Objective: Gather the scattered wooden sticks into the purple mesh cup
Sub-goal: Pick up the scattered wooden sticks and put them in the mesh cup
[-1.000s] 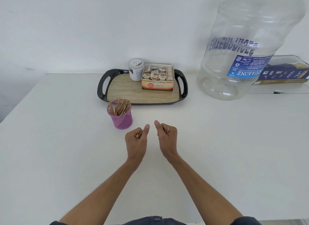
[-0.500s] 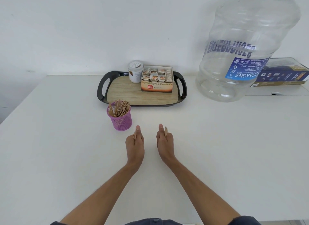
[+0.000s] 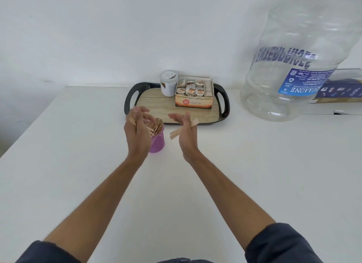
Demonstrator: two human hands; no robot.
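The purple mesh cup (image 3: 157, 145) stands on the white table just in front of the tray, packed with upright wooden sticks (image 3: 156, 124). My left hand (image 3: 137, 133) is raised against the cup's left side. It holds a few wooden sticks (image 3: 131, 122) across its blurred fingers, right at the cup's rim. My right hand (image 3: 186, 137) hovers a short way right of the cup, palm turned inward. It grips a few more wooden sticks (image 3: 175, 134), which poke out on both sides of its fingers. The cup's left wall is hidden behind my left hand.
Behind the cup lies a black-rimmed tray (image 3: 129, 98) carrying a white jar (image 3: 168, 82) and a tea-bag box (image 3: 194, 102). A large clear water bottle (image 3: 293, 67) stands at the right, with a blue box (image 3: 342, 92) behind it. White wall at the back.
Both hands rose from the table in front of the cup and moved forward with sticks in them. The left hand went up to the cup's rim, the right hand to its right.
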